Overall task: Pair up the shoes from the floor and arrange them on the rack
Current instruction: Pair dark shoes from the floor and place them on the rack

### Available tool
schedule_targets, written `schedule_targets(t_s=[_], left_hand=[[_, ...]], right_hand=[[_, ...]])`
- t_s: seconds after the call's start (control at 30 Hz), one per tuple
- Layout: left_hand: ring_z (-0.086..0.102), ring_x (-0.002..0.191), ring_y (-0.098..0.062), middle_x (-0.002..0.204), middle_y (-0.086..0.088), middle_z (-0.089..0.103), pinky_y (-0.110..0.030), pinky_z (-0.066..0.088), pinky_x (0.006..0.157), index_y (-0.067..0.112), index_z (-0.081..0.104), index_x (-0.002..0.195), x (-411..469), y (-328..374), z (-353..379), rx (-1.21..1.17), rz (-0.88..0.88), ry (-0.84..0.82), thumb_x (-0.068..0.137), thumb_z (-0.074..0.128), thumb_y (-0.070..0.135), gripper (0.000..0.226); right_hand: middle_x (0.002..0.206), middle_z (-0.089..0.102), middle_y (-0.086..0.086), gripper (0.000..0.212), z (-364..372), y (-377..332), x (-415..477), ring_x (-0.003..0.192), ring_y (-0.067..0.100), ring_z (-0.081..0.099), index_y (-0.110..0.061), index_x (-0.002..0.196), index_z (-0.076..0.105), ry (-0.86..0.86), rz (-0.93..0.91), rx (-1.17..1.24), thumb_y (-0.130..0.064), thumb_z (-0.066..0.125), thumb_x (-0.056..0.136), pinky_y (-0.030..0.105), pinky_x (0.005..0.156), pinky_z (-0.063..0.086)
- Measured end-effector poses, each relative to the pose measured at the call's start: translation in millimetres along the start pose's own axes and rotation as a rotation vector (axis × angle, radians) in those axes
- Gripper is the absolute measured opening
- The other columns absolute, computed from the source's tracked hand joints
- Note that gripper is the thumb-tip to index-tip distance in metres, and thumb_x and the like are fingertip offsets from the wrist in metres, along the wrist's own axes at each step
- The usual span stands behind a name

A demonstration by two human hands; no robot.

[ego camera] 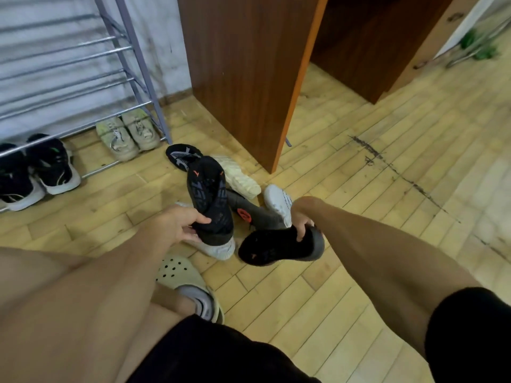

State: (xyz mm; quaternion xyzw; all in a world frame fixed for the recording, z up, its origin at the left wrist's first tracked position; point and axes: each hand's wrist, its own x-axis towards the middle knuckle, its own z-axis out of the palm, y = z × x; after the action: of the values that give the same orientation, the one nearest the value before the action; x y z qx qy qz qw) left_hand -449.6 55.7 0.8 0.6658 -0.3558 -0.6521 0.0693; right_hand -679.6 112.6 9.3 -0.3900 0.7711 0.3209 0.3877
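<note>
Beside the rack [132,64]: left hand [177,225] closed on one black shoe [210,200], right hand [301,219] closed on its mate [279,248]. Pairing step; next, probably set both on a shelf.

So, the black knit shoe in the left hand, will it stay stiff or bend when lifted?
The black knit shoe probably flexes: its upper looks like soft fabric. It seems light, since the left hand pinches it by the heel alone. Held toe-up like this, it may swing or droop.
</note>
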Motion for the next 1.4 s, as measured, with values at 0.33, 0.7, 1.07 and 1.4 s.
schedule_targets(t_s=[0.33, 0.7, 1.07, 1.4], left_hand=[[0.056, 0.119, -0.034, 0.130, -0.021, 0.056, -0.038, 0.049, 0.085, -0.006, 0.050, 0.130, -17.4, 5.4, -18.0, -0.229, 0.055, 0.094, 0.087, 0.060, -0.005, 0.044], [0.062, 0.106, -0.034, 0.121, -0.016, 0.064, -0.049, 0.056, 0.084, -0.002, 0.055, 0.125, -13.5, 33.5, -133.8, -0.314, 0.200, 0.403, 0.081, 0.067, -0.005, 0.046], [0.064, 0.103, -0.040, 0.110, -0.020, 0.064, -0.053, 0.056, 0.081, -0.006, 0.059, 0.111, 61.9, 126.8, -225.5, -0.381, 0.293, 0.542, 0.080, 0.068, -0.008, 0.032], [0.067, 0.096, -0.035, 0.105, -0.016, 0.066, -0.051, 0.058, 0.079, -0.003, 0.056, 0.123, 170.3, 182.5, -272.2, -0.431, 0.343, 0.512, 0.083, 0.067, -0.002, 0.042]], right_hand=[[0.141, 0.049, 0.019, 0.057, -68.8, 9.7, -16.2, 0.121, 0.039, 0.056, 0.008, 0.133, 0.047, 0.105, -0.232, 0.439, -0.009, 0.071, 0.085, 0.045, 0.091, 0.053], [0.098, 0.067, 0.013, 0.037, -106.4, -131.5, 2.2, 0.086, 0.027, 0.064, 0.006, 0.115, 0.058, 0.075, -0.542, 1.006, 0.001, 0.072, 0.081, 0.043, 0.081, 0.057], [0.120, 0.065, 0.013, 0.036, -196.8, -282.3, 52.8, 0.100, 0.029, 0.065, -0.005, 0.116, 0.060, 0.068, -0.637, 1.089, -0.014, 0.073, 0.083, 0.032, 0.054, 0.054], [0.116, 0.066, 0.016, 0.039, -257.8, -384.0, 100.4, 0.106, 0.036, 0.065, 0.000, 0.120, 0.057, 0.246, -0.658, 1.162, -0.016, 0.070, 0.086, 0.049, 0.087, 0.057]])
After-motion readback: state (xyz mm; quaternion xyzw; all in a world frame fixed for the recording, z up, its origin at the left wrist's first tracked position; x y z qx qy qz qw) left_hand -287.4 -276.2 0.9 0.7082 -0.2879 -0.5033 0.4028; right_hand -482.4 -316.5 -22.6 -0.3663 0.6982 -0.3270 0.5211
